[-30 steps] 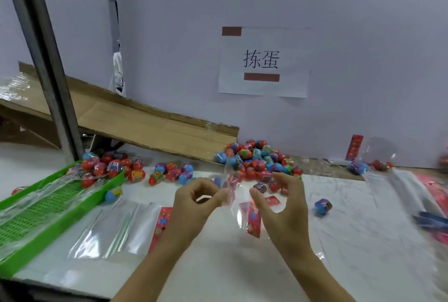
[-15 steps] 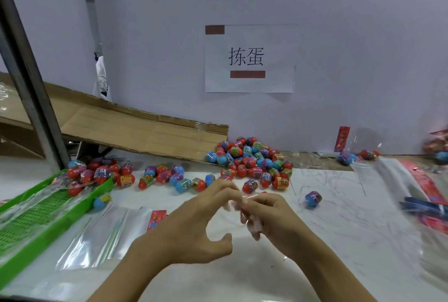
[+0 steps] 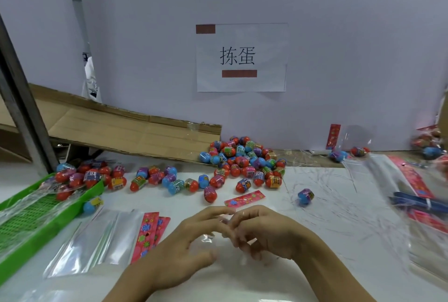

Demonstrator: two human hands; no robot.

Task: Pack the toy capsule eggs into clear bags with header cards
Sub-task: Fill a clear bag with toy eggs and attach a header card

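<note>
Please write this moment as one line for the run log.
stage: opening clear bag | left hand: pinches bag | right hand: pinches bag | clear bag: no egg inside | egg pile: on table, untouched

The white bench (image 3: 327,265) carries a heap of capsule eggs (image 3: 244,161) against the back wall, with more eggs strung out leftward to a green tray (image 3: 41,219) at the left edge. One blue egg (image 3: 306,196) lies apart to the right. Flat clear bags with pink header cards (image 3: 101,238) lie near the front left, a loose header card (image 3: 244,198) sits mid-bench, and a cardboard sheet (image 3: 126,129) slopes down at the back.
</note>
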